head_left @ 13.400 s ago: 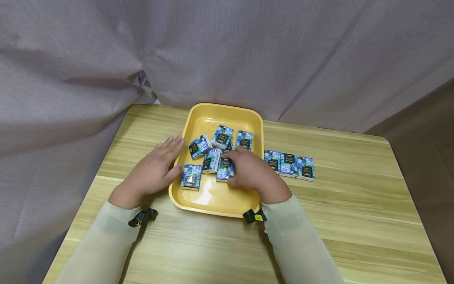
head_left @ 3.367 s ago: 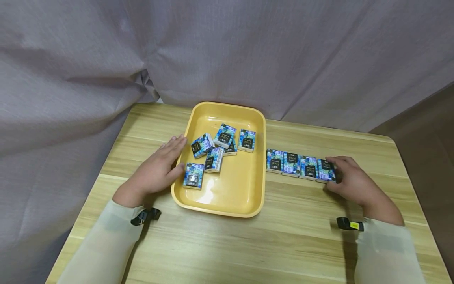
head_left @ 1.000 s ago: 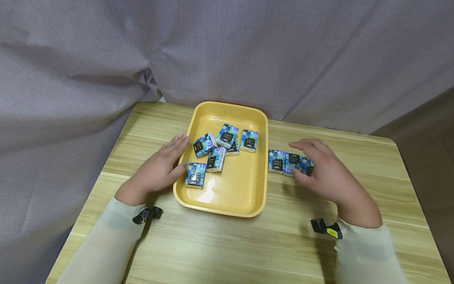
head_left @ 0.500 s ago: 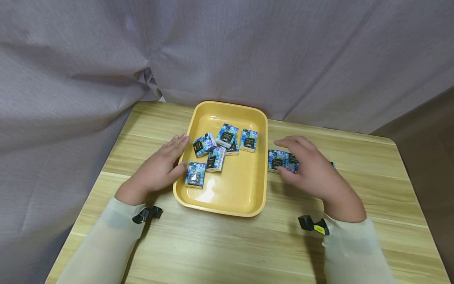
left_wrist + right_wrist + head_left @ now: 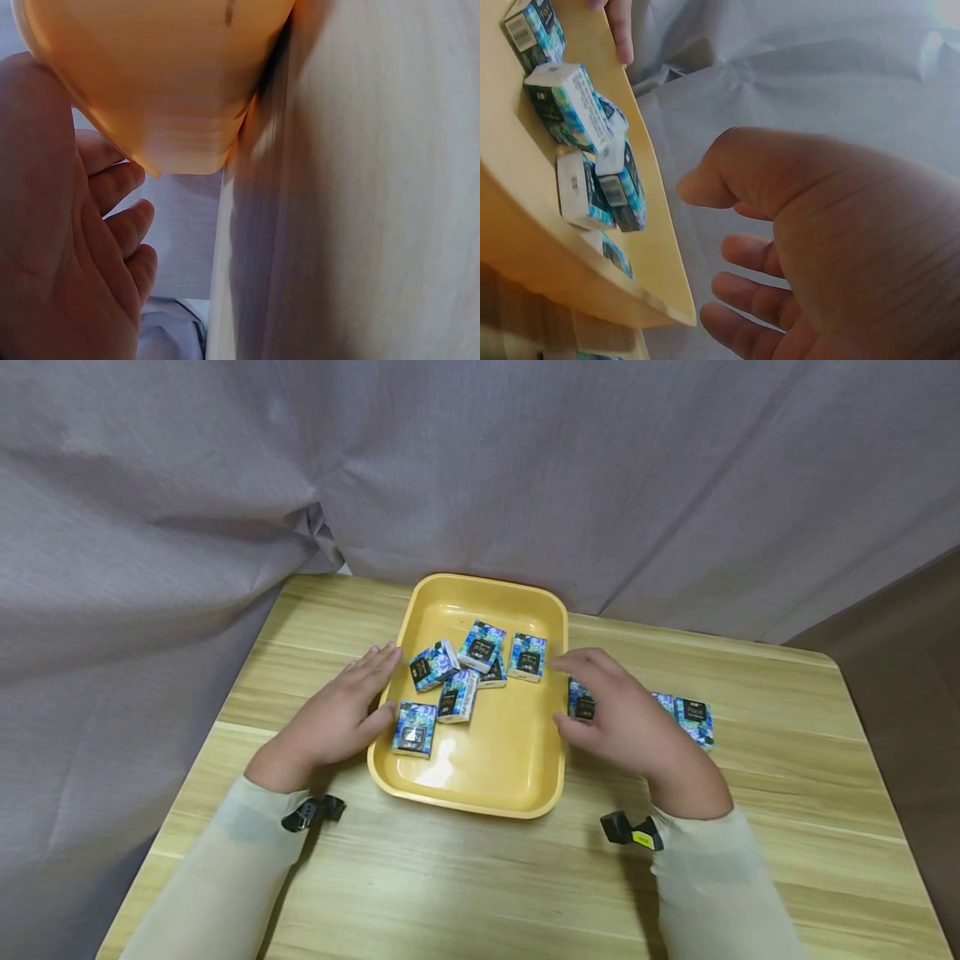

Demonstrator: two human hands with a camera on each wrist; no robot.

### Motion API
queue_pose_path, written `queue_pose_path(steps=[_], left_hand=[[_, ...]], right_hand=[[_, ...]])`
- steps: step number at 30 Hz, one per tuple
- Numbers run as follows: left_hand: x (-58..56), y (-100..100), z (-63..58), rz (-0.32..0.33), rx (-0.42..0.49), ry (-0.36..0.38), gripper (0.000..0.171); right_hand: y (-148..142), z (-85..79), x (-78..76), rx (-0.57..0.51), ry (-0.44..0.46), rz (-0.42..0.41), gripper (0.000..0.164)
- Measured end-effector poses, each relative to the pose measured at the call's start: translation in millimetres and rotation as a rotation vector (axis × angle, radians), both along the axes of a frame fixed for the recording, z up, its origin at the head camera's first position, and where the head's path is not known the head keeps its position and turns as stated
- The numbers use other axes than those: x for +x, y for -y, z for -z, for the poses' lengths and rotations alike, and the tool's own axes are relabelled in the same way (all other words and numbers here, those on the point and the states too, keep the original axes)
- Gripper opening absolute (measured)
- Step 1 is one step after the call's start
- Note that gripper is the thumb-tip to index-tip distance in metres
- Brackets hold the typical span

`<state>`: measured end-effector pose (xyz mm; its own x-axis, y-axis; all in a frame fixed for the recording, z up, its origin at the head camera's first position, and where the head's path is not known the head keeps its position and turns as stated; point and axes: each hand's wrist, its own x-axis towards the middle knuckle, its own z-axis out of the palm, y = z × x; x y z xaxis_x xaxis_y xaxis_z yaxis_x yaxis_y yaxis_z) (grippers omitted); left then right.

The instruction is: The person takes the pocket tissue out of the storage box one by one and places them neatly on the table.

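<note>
Six blue boxes (image 5: 413,729) lie in the yellow tray (image 5: 502,764) (more boxes (image 5: 693,722) sit right of it); the left hand (image 5: 330,718), straight-fingered, touches its left rim; the right hand (image 5: 622,718), fingers apart, hovers empty at its right rim.

The tray (image 5: 498,768) in front of you is plain warm yellow. Inside the tray, your small boxes (image 5: 413,729) carry a mottled blue, violet and green print with black panels and whitish edges; the boxes to its right (image 5: 693,722) share that print. Beneath the tray, your table (image 5: 465,893) has pale yellow-green wood-grain streaks. Behind it, the curtain (image 5: 480,468) is plain mauve-grey. Your sleeves (image 5: 217,868), either side of the tray, are pale cream-green.
</note>
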<state>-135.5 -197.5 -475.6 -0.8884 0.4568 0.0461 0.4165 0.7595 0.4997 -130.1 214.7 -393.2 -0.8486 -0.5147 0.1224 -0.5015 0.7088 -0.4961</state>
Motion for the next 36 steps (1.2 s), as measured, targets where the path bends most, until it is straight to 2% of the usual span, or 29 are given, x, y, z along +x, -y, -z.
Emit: queue_pose_path(steps=[12, 22, 36], left_hand=[[-0.9, 0, 0.8, 0.007, 0.0, -0.011, 0.078], [-1.0, 1, 2.4, 0.007, 0.009, -0.011, 0.078], [-2.1, 2, 3.4, 0.007, 0.011, -0.011, 0.078]], right_hand=[[25, 6.7, -6.8, 0.018, 0.046, -0.039, 0.071], [46, 10.3, -11.3, 0.045, 0.157, -0.032, 0.077], [73, 18.6, -22.1, 0.06, 0.173, -0.037, 0.083]])
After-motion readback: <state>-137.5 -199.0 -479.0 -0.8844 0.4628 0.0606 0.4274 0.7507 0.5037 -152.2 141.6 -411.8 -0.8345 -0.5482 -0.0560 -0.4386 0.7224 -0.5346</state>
